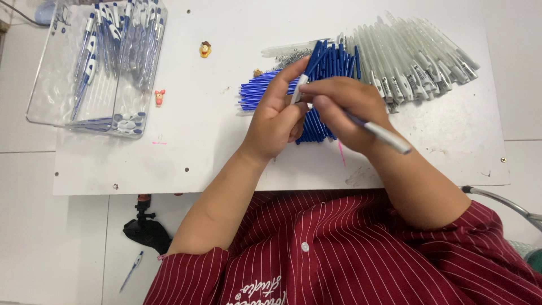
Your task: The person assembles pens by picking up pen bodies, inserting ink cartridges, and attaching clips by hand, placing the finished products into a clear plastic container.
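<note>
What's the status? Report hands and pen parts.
Left hand grips blue plastic pen part. Right hand holds white pen barrel. Blue parts pile underneath, nothing blocking.

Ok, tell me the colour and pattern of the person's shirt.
Dark red shirt with thin white vertical pinstripes and a white button; the head view shows it.

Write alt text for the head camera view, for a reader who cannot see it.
A person's left hand and right hand meet over a white board, the left holding a blue pen part, the right a clear pen barrel. Behind them lie a pile of blue parts and a fan of clear barrels; a clear tray of finished pens sits far left.
</note>
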